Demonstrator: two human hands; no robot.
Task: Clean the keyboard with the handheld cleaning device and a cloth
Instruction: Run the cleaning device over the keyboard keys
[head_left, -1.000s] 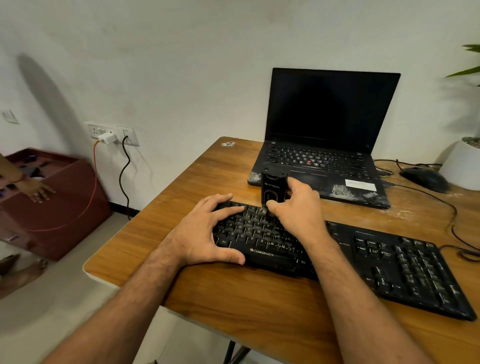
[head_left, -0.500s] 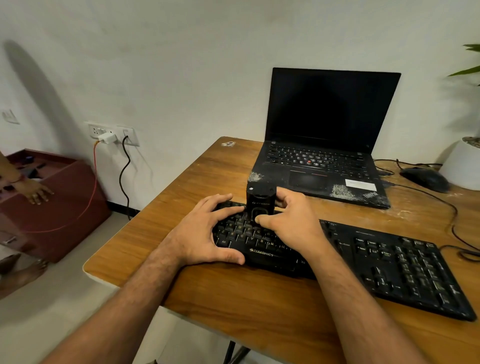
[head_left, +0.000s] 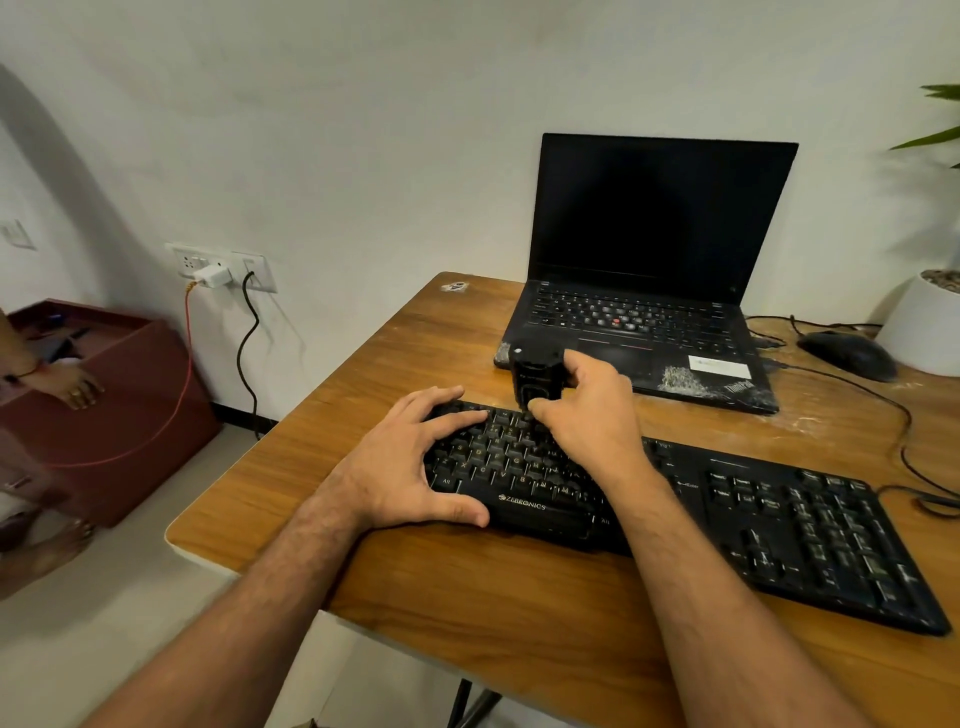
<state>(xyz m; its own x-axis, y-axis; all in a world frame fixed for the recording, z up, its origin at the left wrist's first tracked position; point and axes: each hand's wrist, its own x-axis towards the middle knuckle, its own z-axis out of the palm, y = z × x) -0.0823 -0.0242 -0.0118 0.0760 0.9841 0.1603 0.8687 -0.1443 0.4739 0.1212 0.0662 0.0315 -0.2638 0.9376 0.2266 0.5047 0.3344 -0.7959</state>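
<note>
A black Zebronics keyboard (head_left: 779, 525) lies across the wooden desk (head_left: 519, 613). My right hand (head_left: 592, 415) grips a small black handheld cleaning device (head_left: 535, 376), standing upright on the top rows of the keyboard's left half. My left hand (head_left: 410, 467) holds the keyboard's left end, fingers spread over the keys and thumb against the front edge. No cloth is in view.
An open black laptop (head_left: 654, 291) with dust on its palm rest sits behind the keyboard. A black mouse (head_left: 847, 353) and a white plant pot (head_left: 930, 327) stand at the far right, with cables. Left of the desk is a maroon box (head_left: 114, 395) and another person's hand (head_left: 78, 384).
My right hand slid the cleaning device leftward and toward me along the keys, then back up to the top rows. My left hand stayed in place.
</note>
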